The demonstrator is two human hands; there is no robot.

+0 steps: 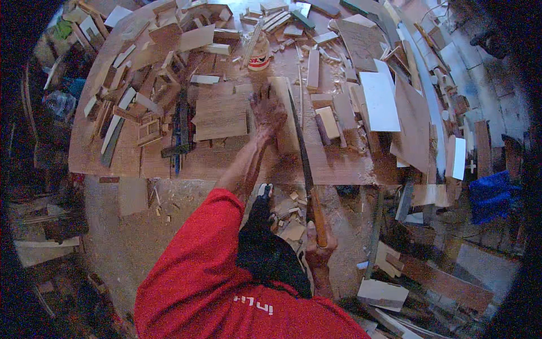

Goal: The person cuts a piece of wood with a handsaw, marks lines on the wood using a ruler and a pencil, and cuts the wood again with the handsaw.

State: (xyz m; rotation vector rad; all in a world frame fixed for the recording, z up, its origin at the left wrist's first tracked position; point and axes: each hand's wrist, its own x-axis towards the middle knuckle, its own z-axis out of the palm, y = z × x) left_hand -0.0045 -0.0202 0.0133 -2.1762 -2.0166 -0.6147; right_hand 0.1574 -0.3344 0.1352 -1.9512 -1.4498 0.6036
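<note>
My left hand (267, 113) lies palm down on the workbench, fingers stretched out and a little blurred, against the left side of a long pale wooden board (287, 121). Along that board's right edge runs a long, narrow, dark-bladed tool (302, 152); whether it is a saw or a file I cannot make out. My right hand (320, 251) is closed round its wooden handle, just off the bench's near edge. A flat square wood panel (221, 117) lies left of my left hand. Beyond the hand stands a white bottle (258, 55) with a red and black label.
Many wood offcuts lie along the back and left of the workbench (121, 155). A blue and black clamp (177, 138) rests left of the panel. White sheets (379, 101) and boards lean at the right. Scraps (292, 230) and sawdust cover the floor near my feet.
</note>
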